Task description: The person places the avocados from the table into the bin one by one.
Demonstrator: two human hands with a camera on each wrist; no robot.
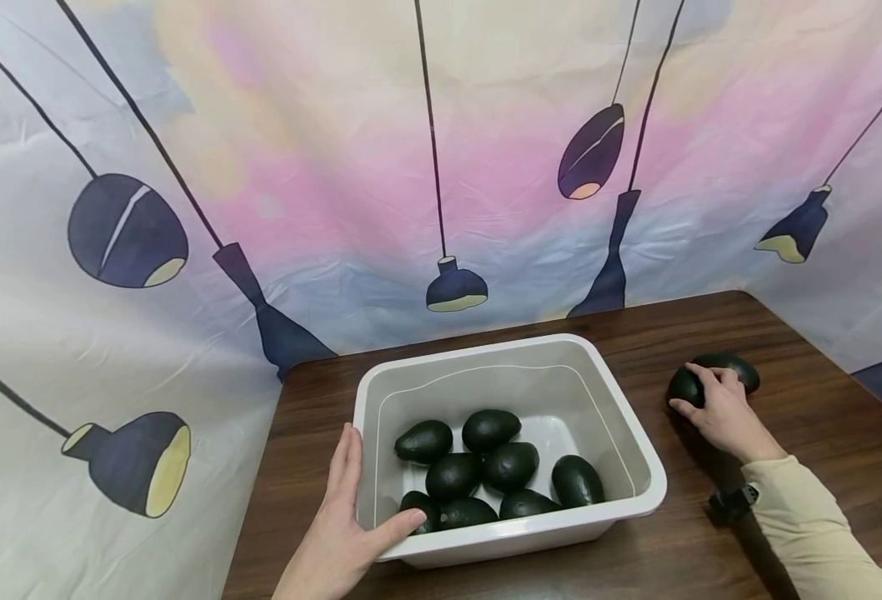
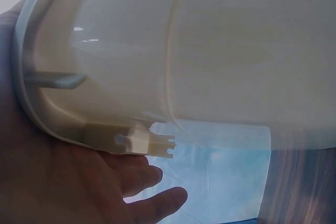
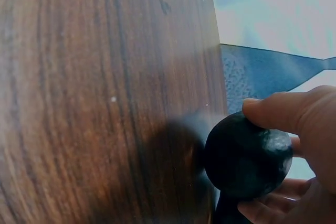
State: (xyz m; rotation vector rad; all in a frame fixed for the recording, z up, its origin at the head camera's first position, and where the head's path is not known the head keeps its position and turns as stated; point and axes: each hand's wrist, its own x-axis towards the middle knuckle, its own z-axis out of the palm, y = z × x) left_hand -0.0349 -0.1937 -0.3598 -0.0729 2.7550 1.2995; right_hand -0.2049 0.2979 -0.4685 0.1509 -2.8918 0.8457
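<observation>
A white plastic bin (image 1: 628,442) stands mid-table with several dark green avocados (image 1: 489,429) inside. My left hand (image 1: 351,517) holds its near left corner, with the thumb hooked over the rim and the fingers lying straight along the left wall. In the left wrist view the bin (image 2: 210,51) fills the frame and my palm (image 2: 52,182) sits under its rim. On the table to the right, my right hand (image 1: 699,392) grips an avocado (image 1: 683,385) from above. The right wrist view shows that avocado (image 3: 247,161) pinched between thumb and fingers (image 3: 283,111).
A second loose avocado (image 1: 739,368) lies just behind the gripped one. The brown wooden table (image 1: 824,433) ends close to the right, and a printed cloth backdrop (image 1: 441,167) hangs around its back and sides.
</observation>
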